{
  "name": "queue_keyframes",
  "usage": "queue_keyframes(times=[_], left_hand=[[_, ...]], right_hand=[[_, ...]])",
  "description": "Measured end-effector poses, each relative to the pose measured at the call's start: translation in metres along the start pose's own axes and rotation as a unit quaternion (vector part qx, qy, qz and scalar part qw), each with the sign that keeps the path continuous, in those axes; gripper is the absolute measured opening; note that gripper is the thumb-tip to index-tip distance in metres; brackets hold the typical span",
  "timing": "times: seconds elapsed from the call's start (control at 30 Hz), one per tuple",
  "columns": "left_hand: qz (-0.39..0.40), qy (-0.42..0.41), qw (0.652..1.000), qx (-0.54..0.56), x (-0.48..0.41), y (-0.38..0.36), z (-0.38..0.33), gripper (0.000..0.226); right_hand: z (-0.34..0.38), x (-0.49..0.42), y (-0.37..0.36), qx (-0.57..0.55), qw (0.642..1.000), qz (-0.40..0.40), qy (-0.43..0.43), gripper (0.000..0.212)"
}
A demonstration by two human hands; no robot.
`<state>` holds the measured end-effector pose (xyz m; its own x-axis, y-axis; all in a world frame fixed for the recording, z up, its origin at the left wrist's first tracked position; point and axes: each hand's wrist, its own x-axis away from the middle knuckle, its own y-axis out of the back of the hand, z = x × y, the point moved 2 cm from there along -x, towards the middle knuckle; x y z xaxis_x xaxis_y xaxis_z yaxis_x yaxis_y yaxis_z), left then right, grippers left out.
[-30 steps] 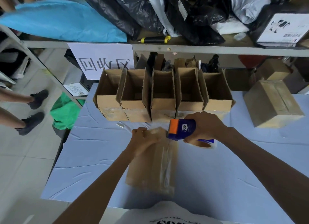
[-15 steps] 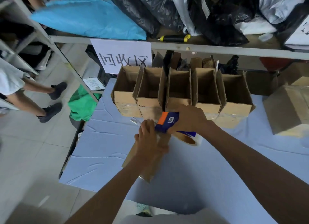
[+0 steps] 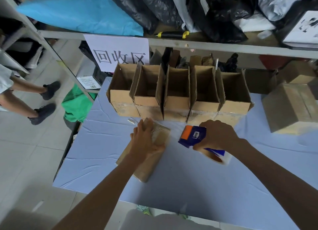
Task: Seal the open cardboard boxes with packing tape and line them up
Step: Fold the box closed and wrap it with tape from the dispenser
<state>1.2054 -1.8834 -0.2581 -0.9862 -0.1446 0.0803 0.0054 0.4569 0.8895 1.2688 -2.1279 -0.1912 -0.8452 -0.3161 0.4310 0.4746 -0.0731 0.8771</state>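
While the left hand (image 3: 146,143) presses flat-fingered on the box (image 3: 148,154) (lying on the table (image 3: 103,152), near the open boxes (image 3: 179,94)), the right hand (image 3: 218,135) grips the dispenser (image 3: 192,137) just beside it.

Place: a packing or parcel-sorting stockroom.
Shelving: a metal rack (image 3: 172,45) loaded with black and white mailer bags (image 3: 203,9).
Sign: a paper sheet (image 3: 118,52) with printed Chinese characters hangs from the shelf edge.
Worktable: a blue-covered table (image 3: 189,178) bearing a row of open cardboard boxes (image 3: 179,95).
Floor: pale tiles (image 3: 25,152).
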Motion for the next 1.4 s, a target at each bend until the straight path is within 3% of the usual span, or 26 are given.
queue_keyframes(times=[0.23,0.37,0.53,0.63,0.77,0.87,0.97,1.07,1.17,1.23,1.4], left_hand=[[-0.007,0.035,0.999,-0.013,0.004,0.003,-0.013,0.099],[0.017,0.046,0.999,-0.022,0.009,0.003,-0.016,0.101],[0.014,0.068,0.998,-0.009,0.006,0.004,-0.02,0.105],[0.012,0.07,0.997,-0.013,0.01,0.003,-0.027,0.107],[0.023,0.073,0.995,0.066,0.006,0.0,-0.026,0.083],[0.044,0.101,0.986,0.123,0.001,-0.002,-0.019,0.08],[0.037,0.114,0.981,0.155,0.003,-0.001,-0.013,0.084],[0.027,0.106,0.971,0.211,0.002,-0.002,-0.011,0.078],[0.029,0.087,0.952,0.291,0.0,-0.006,-0.012,0.061],[0.022,0.077,0.946,0.313,-0.001,-0.005,-0.013,0.047],[-0.033,0.047,0.931,0.361,-0.006,0.019,-0.018,0.01]], right_hand=[[0.059,-0.035,-0.004,0.091,0.994,-0.051,-0.019,0.062],[0.063,-0.039,-0.023,0.212,0.976,-0.043,-0.016,0.05],[0.022,-0.031,-0.05,0.086,0.991,-0.075,-0.076,0.061],[0.005,-0.025,-0.068,0.129,0.977,-0.119,-0.122,0.064],[-0.007,-0.013,-0.106,0.153,0.975,-0.1,-0.127,0.071],[-0.004,-0.009,-0.114,0.059,0.986,-0.119,-0.098,0.055],[0.0,-0.009,-0.096,0.038,0.977,-0.185,-0.101,0.045],[0.017,-0.007,-0.072,-0.212,0.938,-0.257,-0.098,0.017],[0.037,-0.01,-0.065,-0.442,0.87,-0.197,-0.098,0.02],[0.046,-0.009,-0.063,-0.491,0.843,-0.195,-0.098,0.018],[0.05,0.002,-0.04,-0.488,0.825,-0.279,-0.053,0.007]])
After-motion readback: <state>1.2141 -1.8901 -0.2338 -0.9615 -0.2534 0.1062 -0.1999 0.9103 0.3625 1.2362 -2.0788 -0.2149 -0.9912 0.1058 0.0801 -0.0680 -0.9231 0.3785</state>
